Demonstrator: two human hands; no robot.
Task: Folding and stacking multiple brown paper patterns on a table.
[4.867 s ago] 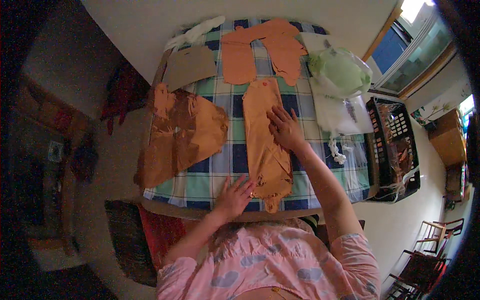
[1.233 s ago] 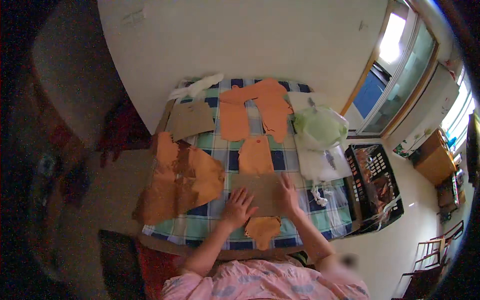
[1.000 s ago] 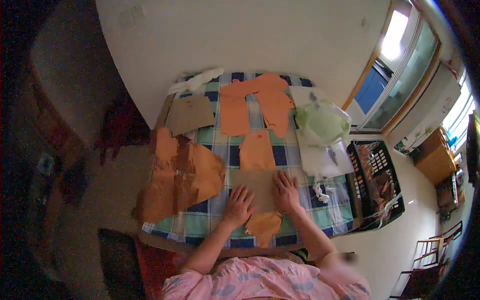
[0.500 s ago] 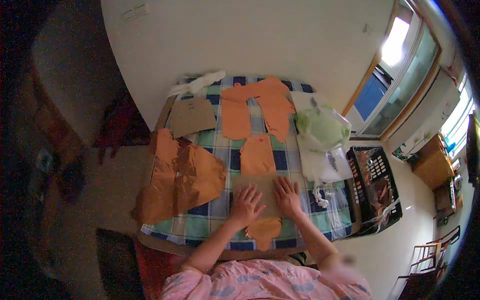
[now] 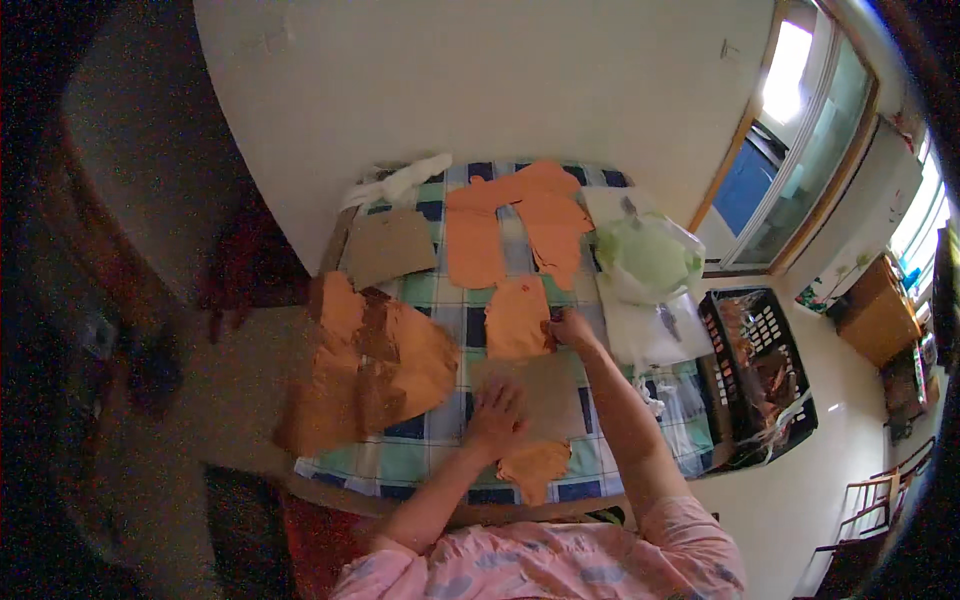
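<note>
My left hand (image 5: 497, 412) lies flat with fingers stretched over a grey-brown cardboard sheet (image 5: 555, 395). Beneath that board runs a long orange sheet (image 5: 516, 318), its far part showing beyond the cardboard and its narrow near end (image 5: 538, 466) sticking out toward me. Farther off, my right hand (image 5: 572, 329) has its fingers closed on the right edge of the orange sheet; the fingertips are partly hidden. The sheet looks thin and has a small red mark near its far end.
A checked cloth (image 5: 600, 455) covers the table. Crumpled shiny orange sheets (image 5: 400, 365) lie left, another cardboard piece (image 5: 390, 247) beyond them. More orange cutouts (image 5: 475, 245) lie at the back. A green-and-clear plastic bag (image 5: 650, 258) rests right, near a black basket (image 5: 793, 370).
My right hand has left the cardboard and moved away from me to the orange sheet's right edge, its fingers closing. My left hand stays on the cardboard. The view has shifted slightly.
</note>
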